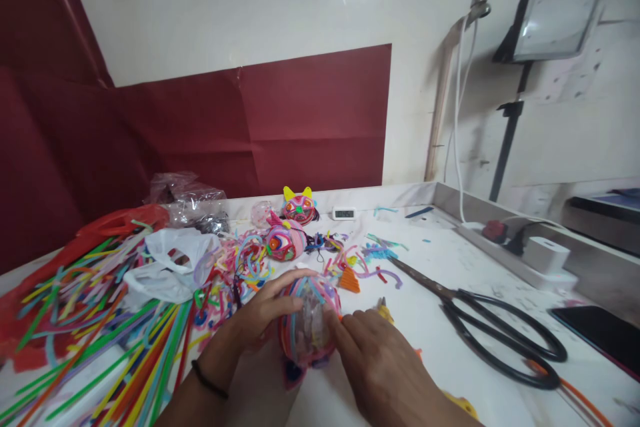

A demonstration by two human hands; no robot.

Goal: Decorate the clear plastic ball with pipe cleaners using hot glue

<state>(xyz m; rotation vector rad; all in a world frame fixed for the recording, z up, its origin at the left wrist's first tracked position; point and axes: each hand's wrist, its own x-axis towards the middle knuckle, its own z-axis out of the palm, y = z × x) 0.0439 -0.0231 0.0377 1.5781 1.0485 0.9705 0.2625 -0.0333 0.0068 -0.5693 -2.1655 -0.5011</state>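
Observation:
A round ball (309,321) wrapped in coloured strips, pink, blue and orange, sits on the white table between my hands. My left hand (260,317) curls over its left and top side and grips it. My right hand (373,353) presses its fingertips against the ball's right side, fingers together. Two finished coloured balls with ears stand further back: one pink and striped (285,242), one with yellow ears (299,207).
A heap of long coloured strips (95,327) and a white plastic bag (167,263) lie at left. Large black scissors (495,330) lie at right, beside a dark phone (600,333). A small thermometer (343,213), a power strip (545,257) and a lamp stand (507,140) sit at the back.

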